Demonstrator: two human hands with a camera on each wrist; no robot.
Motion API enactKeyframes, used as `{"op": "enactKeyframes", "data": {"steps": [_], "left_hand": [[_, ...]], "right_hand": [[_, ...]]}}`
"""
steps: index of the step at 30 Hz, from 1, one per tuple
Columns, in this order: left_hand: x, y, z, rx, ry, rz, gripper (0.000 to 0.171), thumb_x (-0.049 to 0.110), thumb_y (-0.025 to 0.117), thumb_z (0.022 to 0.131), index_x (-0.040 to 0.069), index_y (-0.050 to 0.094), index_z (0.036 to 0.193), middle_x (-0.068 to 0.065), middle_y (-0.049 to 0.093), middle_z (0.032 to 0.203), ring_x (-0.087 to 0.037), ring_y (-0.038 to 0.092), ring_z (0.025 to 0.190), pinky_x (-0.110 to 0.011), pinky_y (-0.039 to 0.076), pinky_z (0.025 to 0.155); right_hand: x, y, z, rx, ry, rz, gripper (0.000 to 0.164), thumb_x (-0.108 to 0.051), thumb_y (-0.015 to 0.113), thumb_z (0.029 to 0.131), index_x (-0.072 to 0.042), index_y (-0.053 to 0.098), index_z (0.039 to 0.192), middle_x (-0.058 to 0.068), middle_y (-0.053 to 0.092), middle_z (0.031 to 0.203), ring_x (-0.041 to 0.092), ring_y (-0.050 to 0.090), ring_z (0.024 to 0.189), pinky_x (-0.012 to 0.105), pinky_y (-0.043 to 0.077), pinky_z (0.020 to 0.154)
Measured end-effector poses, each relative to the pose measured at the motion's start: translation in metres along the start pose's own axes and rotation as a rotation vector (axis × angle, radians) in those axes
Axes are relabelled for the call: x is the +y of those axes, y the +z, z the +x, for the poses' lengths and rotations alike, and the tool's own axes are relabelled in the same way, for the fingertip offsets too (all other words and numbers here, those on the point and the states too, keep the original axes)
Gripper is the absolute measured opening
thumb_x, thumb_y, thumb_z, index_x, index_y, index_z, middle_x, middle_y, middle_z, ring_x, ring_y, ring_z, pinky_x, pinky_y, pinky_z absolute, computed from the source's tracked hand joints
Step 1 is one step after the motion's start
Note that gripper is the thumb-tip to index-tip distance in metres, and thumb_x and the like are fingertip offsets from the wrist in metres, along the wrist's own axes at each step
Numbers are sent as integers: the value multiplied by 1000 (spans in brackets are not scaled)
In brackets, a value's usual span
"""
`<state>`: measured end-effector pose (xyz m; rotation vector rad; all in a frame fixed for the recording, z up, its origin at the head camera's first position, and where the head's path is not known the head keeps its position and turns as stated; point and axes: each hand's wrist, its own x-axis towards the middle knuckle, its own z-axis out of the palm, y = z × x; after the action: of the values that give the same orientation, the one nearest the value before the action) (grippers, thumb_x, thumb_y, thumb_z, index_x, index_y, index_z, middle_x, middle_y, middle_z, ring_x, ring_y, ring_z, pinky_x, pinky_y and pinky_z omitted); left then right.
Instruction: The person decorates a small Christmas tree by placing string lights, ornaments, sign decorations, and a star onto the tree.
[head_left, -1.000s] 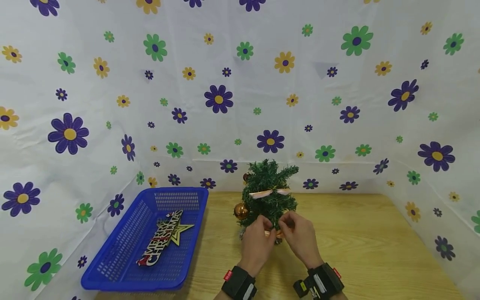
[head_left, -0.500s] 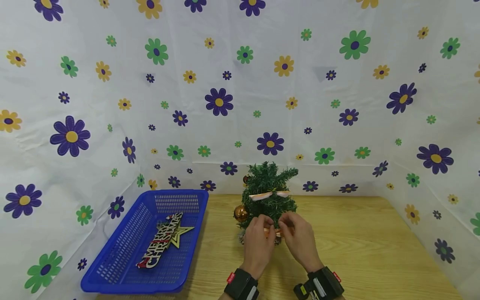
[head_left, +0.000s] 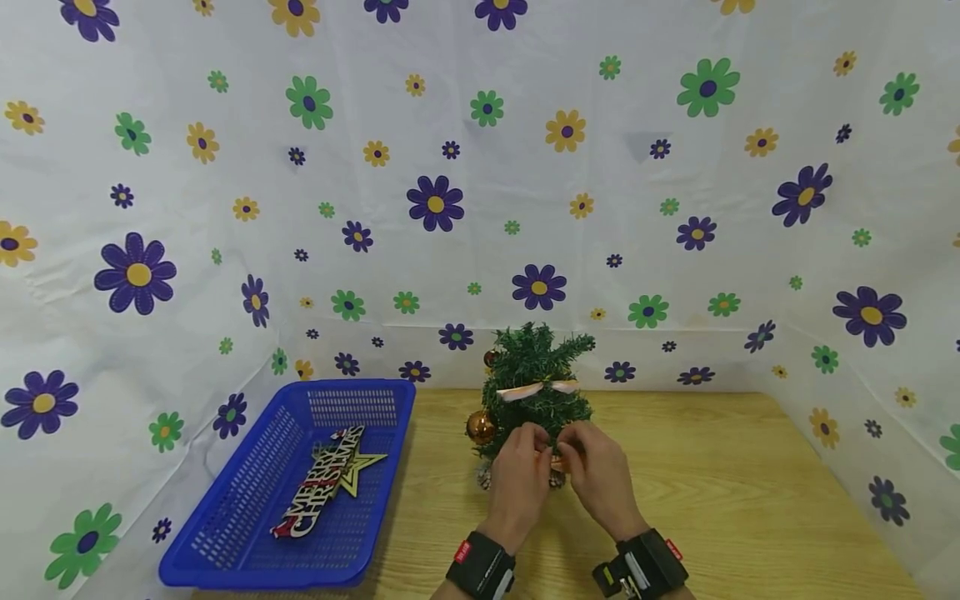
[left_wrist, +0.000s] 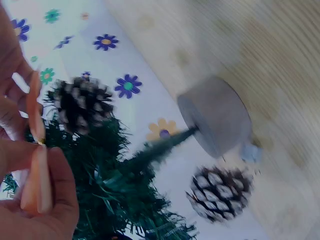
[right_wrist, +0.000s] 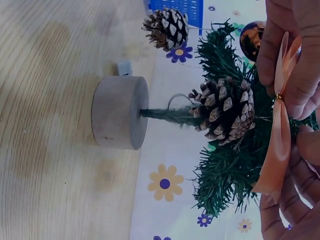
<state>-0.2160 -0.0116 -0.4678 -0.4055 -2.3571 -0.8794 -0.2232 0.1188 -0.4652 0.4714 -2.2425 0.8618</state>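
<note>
A small green Christmas tree (head_left: 536, 358) stands on the table, with both hands low at its front. An orange ribbon bow (right_wrist: 277, 150) with a gold tie at its middle lies between the hands. My left hand (head_left: 519, 479) pinches one side of the bow between thumb and fingers. My right hand (head_left: 602, 477) has curled fingers and thumb at the bow's other side, right by the tie. A pine cone (right_wrist: 225, 110) hangs close beside the bow. In the head view, the hands hide most of the bow. The tree's round grey base (right_wrist: 120, 112) shows under the trunk.
On the left stands a blue basket (head_left: 390, 492) holding a Merry Christmas sign (head_left: 318, 483) and a gold star (head_left: 362, 472). The tree also bears a copper ball (head_left: 482, 427) and a pale ribbon bow (head_left: 536, 388). Behind hangs a flowered cloth (head_left: 480, 250).
My left hand has shifted slightly right, nearer my right hand, and now covers more of the orange bow. My right hand stays almost in place.
</note>
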Motion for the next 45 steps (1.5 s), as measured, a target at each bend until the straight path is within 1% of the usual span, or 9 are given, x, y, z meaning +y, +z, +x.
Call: {"op": "enactKeyframes", "data": {"steps": [3,8,18,22,25,29,33,41,45], "left_hand": [[-3,2,-2,1,38,27,12,13,63,90,12,55,99,0,56,88,-11,57,75,-19,48,61],[-7,4,-4,22,76,7,11,12,61,91,11,54,100,-1,53,90,-10,56,76,-18,48,61],[-7,1,4,27,48,-146,8,14,61,91,12,55,95,0,59,86,-12,62,78,-19,50,62],[-8,-1,5,-14,46,-185,9,14,63,90,13,56,95,0,61,86,-13,63,79,-19,51,64],[-9,-1,5,-42,47,-202,9,14,63,90,14,56,96,1,62,88,-12,64,81,-18,51,66],[-10,-3,7,-59,67,-209,12,12,63,89,14,58,99,1,63,91,-12,64,84,-19,52,68],[-10,-6,8,-81,92,-201,13,12,62,89,14,61,102,0,63,93,-12,64,84,-18,52,68],[-13,-10,13,-139,102,-143,4,16,59,92,15,62,95,-1,63,91,-12,63,82,-15,50,64],[-13,-12,13,-175,105,-119,4,16,58,93,13,60,94,-2,60,90,-13,61,81,-17,49,63]], "right_hand": [[0,1,-1,-5,31,16,10,-6,67,85,-14,61,86,-6,58,74,3,54,61,20,45,56],[-1,3,-2,-3,47,26,9,-7,66,86,-14,60,85,-6,58,74,3,54,61,21,45,56],[2,3,-1,29,-24,32,10,-7,68,84,-14,62,88,-4,60,79,5,59,67,23,49,59],[4,2,0,-4,7,64,11,-7,69,83,-13,61,88,-7,59,74,1,56,62,19,47,55],[4,2,0,-31,46,84,14,-8,70,83,-12,61,93,-7,61,74,1,57,61,18,48,56],[5,2,2,-67,83,112,15,-8,70,83,-13,63,95,-6,64,78,1,59,64,19,50,59],[4,0,3,-94,107,125,12,-8,70,82,-15,63,88,-7,63,76,0,58,62,19,49,58],[3,-1,4,-124,133,111,10,-11,70,83,-17,61,83,-10,59,71,-2,54,59,18,46,56],[3,-2,4,-139,151,116,10,-9,69,83,-16,62,82,-9,59,70,-1,53,59,18,45,55]]}}
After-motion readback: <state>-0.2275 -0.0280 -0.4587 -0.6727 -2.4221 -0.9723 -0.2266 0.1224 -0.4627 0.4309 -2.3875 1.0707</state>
